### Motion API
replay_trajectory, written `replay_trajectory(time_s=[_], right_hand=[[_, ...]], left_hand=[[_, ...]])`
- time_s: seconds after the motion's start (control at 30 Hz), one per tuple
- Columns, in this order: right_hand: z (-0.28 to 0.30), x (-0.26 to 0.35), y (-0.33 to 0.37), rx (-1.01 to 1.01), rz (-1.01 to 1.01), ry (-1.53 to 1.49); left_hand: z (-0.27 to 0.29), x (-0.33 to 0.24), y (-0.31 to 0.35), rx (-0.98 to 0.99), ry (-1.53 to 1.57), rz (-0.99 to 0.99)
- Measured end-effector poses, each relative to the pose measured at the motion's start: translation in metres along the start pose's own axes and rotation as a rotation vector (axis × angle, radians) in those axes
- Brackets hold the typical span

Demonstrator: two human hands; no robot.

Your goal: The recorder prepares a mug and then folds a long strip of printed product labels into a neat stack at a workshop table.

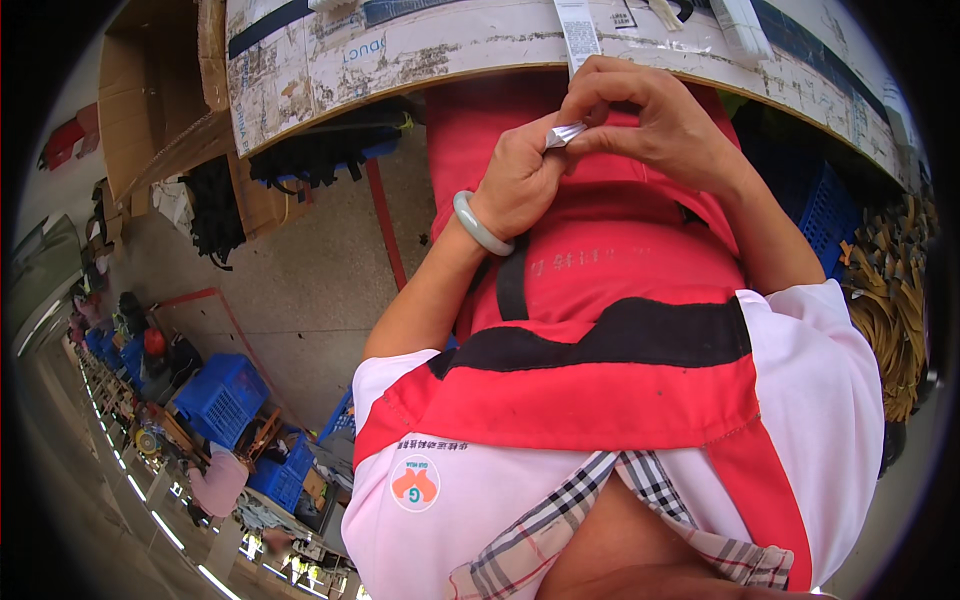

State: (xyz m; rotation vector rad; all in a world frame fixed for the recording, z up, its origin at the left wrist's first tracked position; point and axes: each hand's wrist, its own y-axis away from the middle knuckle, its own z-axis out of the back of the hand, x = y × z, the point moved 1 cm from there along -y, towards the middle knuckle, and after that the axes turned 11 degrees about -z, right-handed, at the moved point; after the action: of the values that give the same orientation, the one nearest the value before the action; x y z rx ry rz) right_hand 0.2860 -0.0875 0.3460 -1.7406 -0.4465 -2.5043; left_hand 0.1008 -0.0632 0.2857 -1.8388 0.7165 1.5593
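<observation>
My left hand [518,175], with a pale green bangle [482,224] at its wrist, is closed on a small folded white strip [565,135] that sticks out between thumb and fingers. My right hand [650,118] meets it from the other side, thumb and fingertips pinched at the same folded strip. Behind the right fingers a long white printed label strip [577,32] lies over the table edge; whether it joins the folded piece is hidden. Both hands are in front of my red apron [600,255], just off the worn, taped tabletop [330,85].
White plastic pieces [740,28] lie on the far right of the table. An open cardboard box [160,110] stands at the left, black straps [212,205] below it. Blue crates [222,398] and a co-worker in pink [220,483] are at lower left. Brown straps [890,300] hang at right.
</observation>
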Motion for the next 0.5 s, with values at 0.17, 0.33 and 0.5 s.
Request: replay_trajectory(time_s=[0.17,0.33,0.5], right_hand=[[0.0023,0.0008,-0.0002,0.004,0.087,0.072],[0.0012,-0.0017,0.0015,0.01,0.109,0.048],[0.001,-0.0018,0.0025,0.004,0.124,0.061]], left_hand=[[-0.0018,-0.0114,-0.0025,-0.017,-0.059,0.002],[-0.0018,-0.0101,-0.0019,-0.009,-0.082,-0.041],[-0.0027,-0.0081,-0.0012,-0.006,-0.092,-0.048]])
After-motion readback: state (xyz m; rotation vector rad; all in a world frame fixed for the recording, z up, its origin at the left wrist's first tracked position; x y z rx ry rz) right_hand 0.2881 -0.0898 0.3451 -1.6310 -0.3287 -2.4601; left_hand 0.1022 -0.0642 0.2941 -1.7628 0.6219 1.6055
